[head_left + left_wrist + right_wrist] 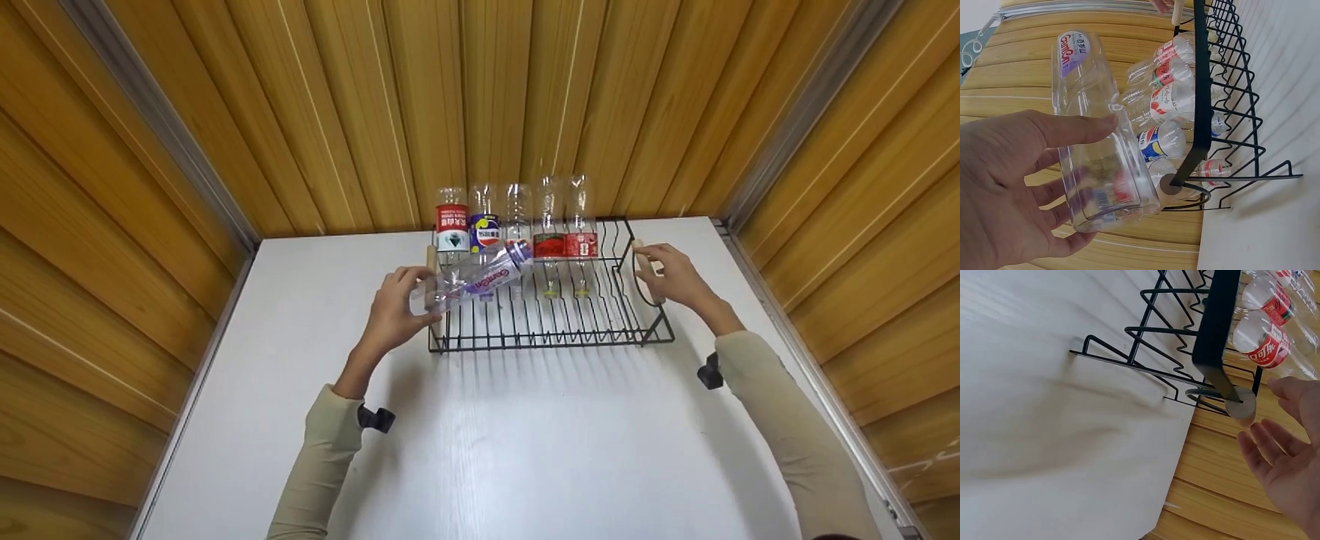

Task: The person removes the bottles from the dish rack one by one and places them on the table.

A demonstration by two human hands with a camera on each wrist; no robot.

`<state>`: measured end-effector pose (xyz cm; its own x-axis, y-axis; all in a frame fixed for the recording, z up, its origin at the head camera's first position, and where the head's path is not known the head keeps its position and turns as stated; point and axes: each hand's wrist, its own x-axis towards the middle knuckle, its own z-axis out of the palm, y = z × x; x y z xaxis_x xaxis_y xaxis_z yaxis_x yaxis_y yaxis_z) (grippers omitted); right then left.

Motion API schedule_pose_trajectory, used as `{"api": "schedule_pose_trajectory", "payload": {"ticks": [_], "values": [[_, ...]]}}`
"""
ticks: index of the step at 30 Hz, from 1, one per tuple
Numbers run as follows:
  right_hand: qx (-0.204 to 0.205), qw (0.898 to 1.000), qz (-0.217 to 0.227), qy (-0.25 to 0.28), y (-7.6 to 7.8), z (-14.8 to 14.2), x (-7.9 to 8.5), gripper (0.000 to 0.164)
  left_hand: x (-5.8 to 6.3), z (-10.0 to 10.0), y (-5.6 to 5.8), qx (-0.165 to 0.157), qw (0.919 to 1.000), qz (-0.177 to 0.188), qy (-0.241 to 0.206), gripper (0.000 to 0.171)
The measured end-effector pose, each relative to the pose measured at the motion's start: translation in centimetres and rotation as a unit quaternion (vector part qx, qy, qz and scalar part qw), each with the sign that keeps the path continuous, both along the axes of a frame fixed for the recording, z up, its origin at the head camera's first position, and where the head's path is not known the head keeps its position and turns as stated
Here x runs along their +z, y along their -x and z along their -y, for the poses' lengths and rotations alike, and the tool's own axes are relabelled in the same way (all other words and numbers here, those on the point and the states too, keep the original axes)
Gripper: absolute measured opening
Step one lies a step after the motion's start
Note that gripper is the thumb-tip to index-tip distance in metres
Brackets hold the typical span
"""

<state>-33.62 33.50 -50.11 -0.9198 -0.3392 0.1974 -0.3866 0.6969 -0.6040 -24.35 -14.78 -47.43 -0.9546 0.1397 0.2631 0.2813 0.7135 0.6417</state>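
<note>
My left hand (396, 309) grips a clear plastic bottle (480, 279) near its base. The bottle is tilted above the left part of a black wire rack (540, 345), its purple cap (519, 251) pointing up and right. In the left wrist view the thumb lies across the bottle (1100, 163), with the other fingers behind it. My right hand (675, 276) is at the rack's right wooden handle (646, 277). In the right wrist view its fingers (1266, 444) are loosely bent beside the handle's end (1241, 406); whether they touch it is unclear.
Several empty bottles stand cap-down in the rack's back row, among them a red-and-white labelled one (452, 225), a blue-labelled one (486, 229) and a red-labelled one (582, 244). The rack sits on a white table (480, 442) against a wood-panelled wall (487, 97).
</note>
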Motion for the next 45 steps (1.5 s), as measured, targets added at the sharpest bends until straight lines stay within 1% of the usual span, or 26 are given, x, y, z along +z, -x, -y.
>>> {"api": "schedule_pose_trajectory", "payload": {"ticks": [2, 4, 7, 11, 15, 18, 24, 30, 31, 34, 36, 37, 38, 40, 45], "values": [[-0.006, 1.0, 0.015, 0.019, 0.2, -0.5, -0.2, 0.045, -0.2, 0.2, 0.0, 0.002, 0.9999, -0.009, -0.01, 0.064], [-0.014, 0.999, 0.041, 0.032, 0.2, -1.0, -0.2, 0.045, -0.5, 0.4, 0.0, 0.002, 0.9996, -0.018, -0.022, 0.065], [-0.012, 0.993, 0.1, 0.058, 0.1, -1.7, 0.0, 0.046, -0.8, 0.7, 0.0, 0.004, 0.999, -0.029, -0.032, 0.064], [-0.003, 0.977, 0.185, 0.106, 0.2, -2.5, 0.1, 0.051, -1.1, 1.2, 0.1, 0.01, 0.9974, -0.032, -0.063, 0.064], [0.002, 0.961, 0.241, 0.134, 0.4, -2.9, -0.1, 0.058, -1.6, 1.8, 0.5, 0.006, 0.9923, -0.034, -0.119, 0.066], [0.005, 0.954, 0.263, 0.143, 0.4, -3.2, -0.2, 0.06, -2.1, 2.2, 0.8, 0.001, 0.9872, -0.036, -0.155, 0.068], [0.005, 0.948, 0.284, 0.141, 0.4, -3.1, -0.2, 0.062, -3.2, 3.0, 1.6, 0.008, 0.9769, -0.039, -0.21, 0.07], [-0.004, 0.941, 0.304, 0.148, 0.6, -2.9, 0.1, 0.066, -4.2, 3.6, 2.2, 0.02, 0.9687, -0.01, -0.247, 0.07], [-0.004, 0.941, 0.306, 0.148, 0.6, -2.9, 0.1, 0.067, -4.1, 3.7, 2.1, 0.02, 0.9676, -0.005, -0.252, 0.07], [-0.004, 0.942, 0.306, 0.14, 0.4, -2.9, 0.2, 0.068, -4.1, 3.9, 2.1, 0.021, 0.9641, 0.01, -0.265, 0.068], [-0.007, 0.943, 0.304, 0.135, 0.4, -3.0, 0.2, 0.067, -4.4, 4.0, 2.1, 0.019, 0.9589, 0.018, -0.283, 0.067], [-0.009, 0.943, 0.304, 0.134, 0.3, -3.0, 0.3, 0.067, -4.6, 4.1, 2.2, 0.02, 0.9567, 0.023, -0.289, 0.067], [-0.01, 0.944, 0.303, 0.133, 0.2, -3.0, 0.3, 0.067, -5.1, 4.2, 2.4, 0.024, 0.9547, 0.027, -0.295, 0.067], [-0.005, 0.943, 0.303, 0.136, 0.3, -3.0, 0.3, 0.066, -6.7, 4.4, 3.0, 0.037, 0.9545, 0.033, -0.294, 0.067], [0.01, 0.94, 0.31, 0.146, 0.4, -3.0, 0.2, 0.065, -10.8, 5.1, 4.1, 0.066, 0.9589, 0.025, -0.275, 0.065]]}}
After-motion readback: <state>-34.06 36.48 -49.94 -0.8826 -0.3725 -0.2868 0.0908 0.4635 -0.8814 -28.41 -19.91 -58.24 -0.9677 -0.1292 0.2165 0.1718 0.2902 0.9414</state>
